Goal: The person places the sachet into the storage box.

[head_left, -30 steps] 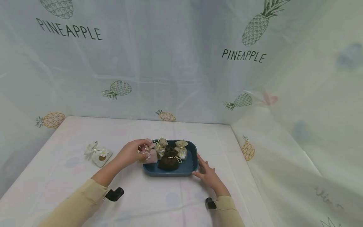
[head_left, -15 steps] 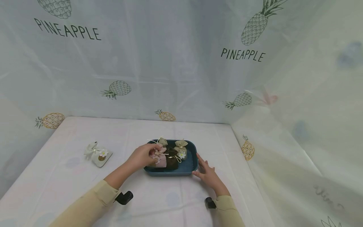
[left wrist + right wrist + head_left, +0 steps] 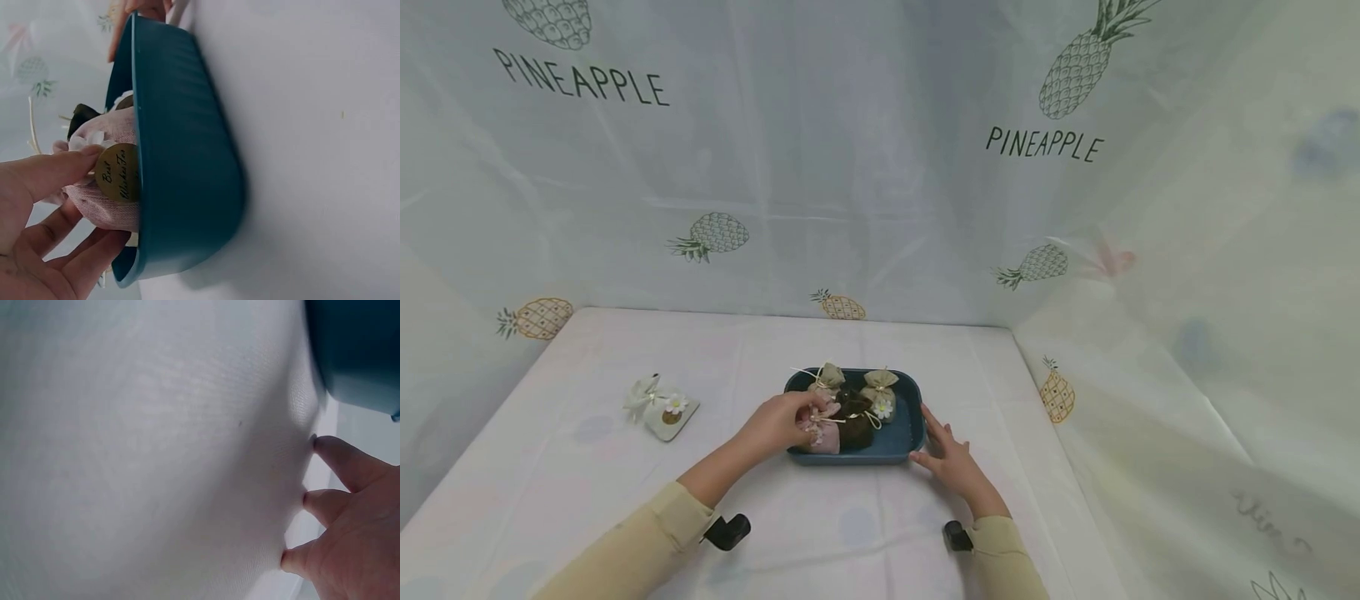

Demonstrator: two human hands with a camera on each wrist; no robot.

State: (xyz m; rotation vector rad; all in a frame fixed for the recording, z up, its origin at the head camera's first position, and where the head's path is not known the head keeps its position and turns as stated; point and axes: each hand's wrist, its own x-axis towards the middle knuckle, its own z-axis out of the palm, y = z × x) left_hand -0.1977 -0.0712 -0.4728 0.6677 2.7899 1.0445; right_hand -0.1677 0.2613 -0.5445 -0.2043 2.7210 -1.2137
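A small pink drawstring pouch (image 3: 826, 438) is pinched in my left hand (image 3: 781, 427), low inside the left end of a blue tray (image 3: 897, 442). The left wrist view shows its white flower and round gold label (image 3: 119, 172), with my thumb at the label's edge and its lower part hidden behind the tray wall. Beside it in the tray lie a dark brown pouch (image 3: 859, 430) and two beige pouches, one at the back left (image 3: 830, 377) and one at the back right (image 3: 880, 383). My right hand (image 3: 953, 467) spreads its fingers at the tray's right end, fingertips close to the wall.
A cream pouch (image 3: 668, 418) with a white flower lies on the pale cloth-covered table (image 3: 820, 533), left of the tray. Pineapple-printed curtains (image 3: 865, 167) hang behind the table and along its sides.
My left hand has carried the pink pouch to the right and down, from over the tray's left rim to inside its front left part. The right hand has stayed at the right end.
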